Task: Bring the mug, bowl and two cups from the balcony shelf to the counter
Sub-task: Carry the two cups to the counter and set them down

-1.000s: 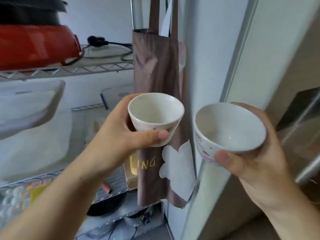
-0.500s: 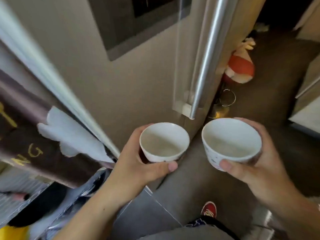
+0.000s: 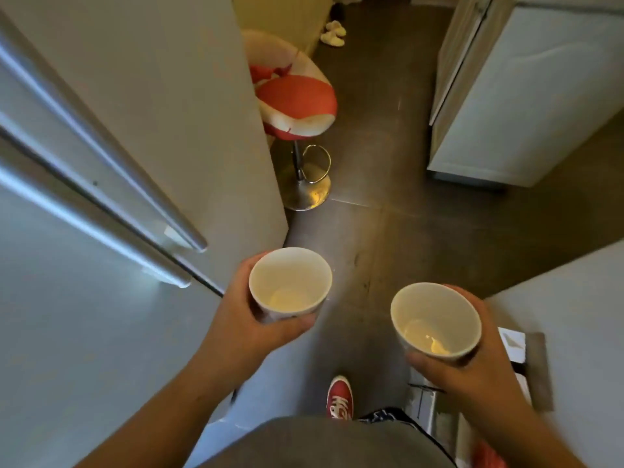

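My left hand [image 3: 250,319] grips a small white cup [image 3: 290,285] from the side, thumb across its front wall. The cup is upright and empty. My right hand [image 3: 472,366] holds a second white cup [image 3: 435,320], slightly wider, also upright and empty, with the thumb under its near rim. Both cups hover over the dark floor in front of my body, about a hand's width apart. The balcony shelf is out of view.
A grey fridge [image 3: 101,163] with long metal handles fills the left side. A red and white bar stool [image 3: 297,106] stands ahead beside it. A white cabinet [image 3: 526,106] is at the far right, a pale counter edge [image 3: 574,298] at the near right. My red shoe [image 3: 339,396] is on the floor.
The view has swung from the shelf and apron round to the indoor passage. Both hands keep hold of the cups, now lower and further apart.
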### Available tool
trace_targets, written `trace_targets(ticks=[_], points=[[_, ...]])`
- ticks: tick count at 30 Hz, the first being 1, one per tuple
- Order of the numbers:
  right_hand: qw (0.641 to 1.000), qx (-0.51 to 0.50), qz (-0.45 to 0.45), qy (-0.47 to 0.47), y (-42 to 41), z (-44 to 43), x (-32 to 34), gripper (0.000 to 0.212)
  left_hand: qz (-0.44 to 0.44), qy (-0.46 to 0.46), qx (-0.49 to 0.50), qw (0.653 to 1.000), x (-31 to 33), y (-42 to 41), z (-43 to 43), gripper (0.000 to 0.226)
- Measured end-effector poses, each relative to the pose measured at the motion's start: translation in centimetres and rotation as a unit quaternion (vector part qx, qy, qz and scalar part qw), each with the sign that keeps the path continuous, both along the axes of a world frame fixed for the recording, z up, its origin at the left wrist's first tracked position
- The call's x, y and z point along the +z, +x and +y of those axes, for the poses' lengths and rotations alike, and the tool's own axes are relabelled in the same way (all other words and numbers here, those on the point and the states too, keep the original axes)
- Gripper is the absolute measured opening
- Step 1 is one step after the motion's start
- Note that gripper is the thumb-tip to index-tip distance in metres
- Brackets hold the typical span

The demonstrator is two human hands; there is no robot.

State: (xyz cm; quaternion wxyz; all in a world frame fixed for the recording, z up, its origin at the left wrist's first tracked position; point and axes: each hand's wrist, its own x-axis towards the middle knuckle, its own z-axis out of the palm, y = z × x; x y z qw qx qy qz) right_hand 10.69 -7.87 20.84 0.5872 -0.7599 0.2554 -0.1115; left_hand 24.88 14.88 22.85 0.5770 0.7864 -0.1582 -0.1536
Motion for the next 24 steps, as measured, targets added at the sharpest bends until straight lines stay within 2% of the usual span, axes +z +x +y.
trace_targets(ticks=[9,13,15,18,21,24], points=[[0.998,-0.066,-0.009,0.004,6.8,-8.2,-2.0,0.079,-0.008,0.05,-0.031,0.998,-1.3,6.9,-7.4,0.074],[0.998,-0.067,-0.019,0.005,12.4,-11.2,-2.7,0.077,0.017,0.054,-0.035,0.998,-2.2,11.6,-10.3,0.096],[0.997,-0.075,-0.02,0.01,15.4,-12.8,-3.3,0.076,0.02,0.055,-0.045,0.997,-3.3,14.7,-12.2,0.09],[0.995,-0.101,-0.023,0.001,19.7,-15.4,-3.8,0.077,0.005,0.053,-0.073,0.996,-4.2,19.9,-15.6,0.095],[0.991,-0.132,-0.009,-0.006,22.9,-18.0,-3.8,0.079,-0.012,0.057,-0.098,0.994,-4.5,25.3,-19.6,0.077],[0.985,-0.173,0.002,-0.015,24.4,-20.8,-3.7,0.079,0.009,0.036,-0.118,0.992,-4.8,29.7,-24.0,0.078]])
